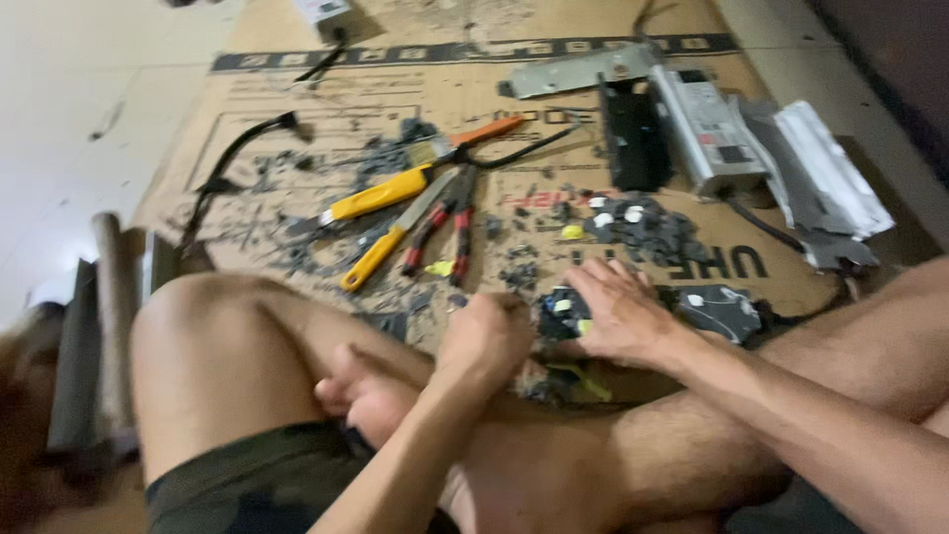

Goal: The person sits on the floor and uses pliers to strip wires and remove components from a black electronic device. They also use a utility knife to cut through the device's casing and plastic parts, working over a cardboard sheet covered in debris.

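Fingers (pixel 593 282) of the right hand (pixel 618 316) are spread and pressed down over a small dark plastic part with pale yellow and white patches (pixel 560 314), gripping it against the flattened brown cardboard sheet (pixel 494 94) that covers the floor; this part lies just in front of the person's crossed legs, low and centre in the view. At its 9 o'clock the left hand (pixel 484 341) is curled into a closed fist, touching the part's edge; whether it grips anything inside cannot be told because of blur. At 3 o'clock of the right hand lies a second dark rounded part with a white dot (pixel 717 309). At 12 o'clock sits a heap of dark grey plastic fragments (pixel 643 225). Toward 10 o'clock are a yellow-handled utility knife (pixel 381 198), a yellow-handled screwdriver (pixel 395 237) and red-handled pliers (pixel 445 225), lying close together. Farther off at 1 o'clock rest a grey metal box-shaped casing (pixel 702 129) and a black rectangular frame (pixel 633 138), side by side, with crumpled silver-grey sheet pieces (pixel 830 173) at their 3 o'clock.
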